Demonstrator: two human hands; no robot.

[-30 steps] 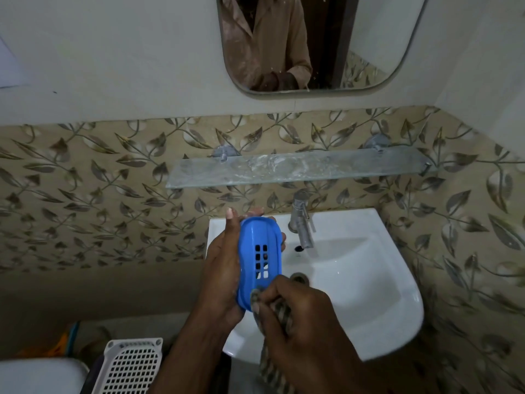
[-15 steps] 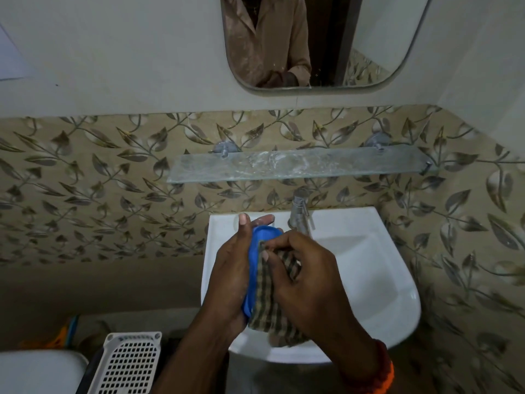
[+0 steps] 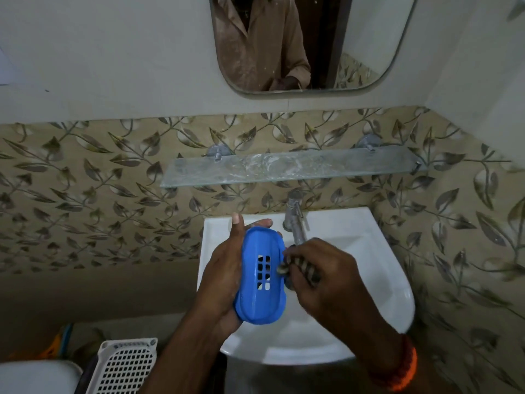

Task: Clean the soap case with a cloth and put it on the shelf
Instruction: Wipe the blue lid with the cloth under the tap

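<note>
A blue oval soap case point(image 3: 261, 275) with a grid of drain holes in its middle rests in my left hand point(image 3: 223, 275), held over the white sink point(image 3: 369, 251). The inside of the case faces me. My right hand point(image 3: 321, 275) is closed around a bunched checked cloth point(image 3: 301, 267), and the cloth's tip touches the case's right rim. Most of the cloth is hidden in my fist. The glass shelf point(image 3: 289, 167) is mounted on the wall above the sink, with smeared residue on it.
A metal tap point(image 3: 295, 220) stands at the back of the sink, just behind my right hand. A mirror point(image 3: 309, 44) hangs above the shelf. A white perforated basket point(image 3: 125, 365) sits at the lower left, beside a white rounded surface point(image 3: 34, 378).
One second ago the cloth was at the case's lower end, then it covered the case's inside. Now the cloth is drawn back to the right rim and the case's inside is uncovered.
</note>
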